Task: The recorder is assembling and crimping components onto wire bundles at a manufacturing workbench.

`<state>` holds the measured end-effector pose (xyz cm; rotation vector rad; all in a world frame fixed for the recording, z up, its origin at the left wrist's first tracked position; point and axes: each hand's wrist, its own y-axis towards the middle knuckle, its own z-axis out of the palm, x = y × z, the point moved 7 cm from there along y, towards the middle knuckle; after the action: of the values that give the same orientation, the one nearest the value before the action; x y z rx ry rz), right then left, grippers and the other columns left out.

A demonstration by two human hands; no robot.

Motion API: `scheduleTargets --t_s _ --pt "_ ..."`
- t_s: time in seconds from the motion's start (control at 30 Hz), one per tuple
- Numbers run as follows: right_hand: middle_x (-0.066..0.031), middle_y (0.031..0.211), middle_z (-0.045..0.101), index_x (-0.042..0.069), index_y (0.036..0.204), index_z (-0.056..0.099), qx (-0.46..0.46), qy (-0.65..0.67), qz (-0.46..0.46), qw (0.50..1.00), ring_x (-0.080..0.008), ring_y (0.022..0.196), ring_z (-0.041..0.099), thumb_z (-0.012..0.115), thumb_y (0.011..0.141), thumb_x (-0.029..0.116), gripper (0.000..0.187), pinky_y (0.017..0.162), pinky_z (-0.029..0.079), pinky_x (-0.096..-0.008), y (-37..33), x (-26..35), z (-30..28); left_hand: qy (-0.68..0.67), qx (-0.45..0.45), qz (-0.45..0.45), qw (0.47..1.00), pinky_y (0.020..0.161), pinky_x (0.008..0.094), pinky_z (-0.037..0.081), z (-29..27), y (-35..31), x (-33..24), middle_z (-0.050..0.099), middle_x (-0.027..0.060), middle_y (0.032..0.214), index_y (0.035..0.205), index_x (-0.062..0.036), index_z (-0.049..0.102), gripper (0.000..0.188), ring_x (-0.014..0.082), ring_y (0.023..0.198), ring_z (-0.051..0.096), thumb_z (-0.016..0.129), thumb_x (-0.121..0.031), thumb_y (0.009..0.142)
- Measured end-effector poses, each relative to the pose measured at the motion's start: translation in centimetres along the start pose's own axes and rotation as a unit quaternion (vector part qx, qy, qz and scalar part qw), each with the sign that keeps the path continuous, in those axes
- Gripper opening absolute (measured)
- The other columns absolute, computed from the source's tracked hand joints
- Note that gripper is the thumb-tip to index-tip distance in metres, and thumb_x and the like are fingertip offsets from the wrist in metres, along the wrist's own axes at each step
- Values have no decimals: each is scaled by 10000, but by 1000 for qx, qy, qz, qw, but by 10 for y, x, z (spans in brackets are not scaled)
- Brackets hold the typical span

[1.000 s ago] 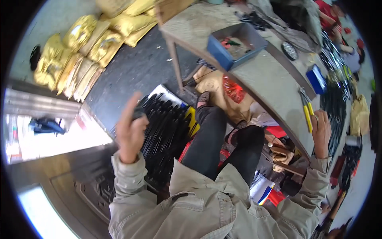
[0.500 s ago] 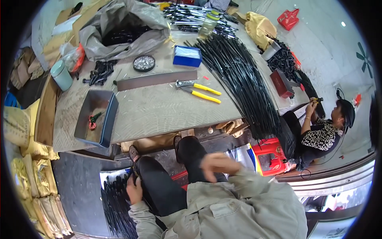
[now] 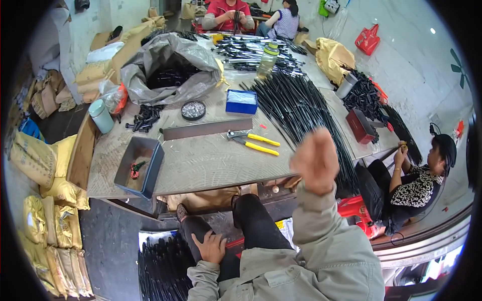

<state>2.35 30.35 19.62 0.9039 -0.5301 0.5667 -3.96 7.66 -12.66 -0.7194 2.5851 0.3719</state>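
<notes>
Left hand: the left hand [image 3: 211, 247] lay flat on the person's own thigh, fingers spread apart, holding nothing.
Right hand: the right hand [image 3: 315, 160] was raised and blurred; whether its fingers were together or apart I cannot tell.
Pliers: the yellow-handled pliers [image 3: 252, 142] lay on the table [image 3: 211, 165], just left of the raised hand.
Black rods: a bundle of black rods [image 3: 301, 108] ran beyond and under that hand.
Grey tray: the grey tray [image 3: 139, 166] sat well to its left.
</notes>
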Motion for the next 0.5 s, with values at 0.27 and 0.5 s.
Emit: scheduleTargets --t_s 0.27,0.5 --pt "-156 991 606 36 1097 551 438 -737 237 457 -299 907 588 519 794 175 335 922 380 -460 -197 -222 -37 -368 -71 -186 908 1003 470 267 0 -7 31 610 105 974 1157 -37 507 403 209 1072 508 600 -226 814" --pt "-207 1235 454 -5 1229 445 339 -683 5 647 -329 1182 402 472 770 219 512 1035 243 -456 -247 -261 4 -407 -226 -257 847 804 276 447 29 2 30 589 130 985 1221 37 395 581 184 903 566 663 -229 779"
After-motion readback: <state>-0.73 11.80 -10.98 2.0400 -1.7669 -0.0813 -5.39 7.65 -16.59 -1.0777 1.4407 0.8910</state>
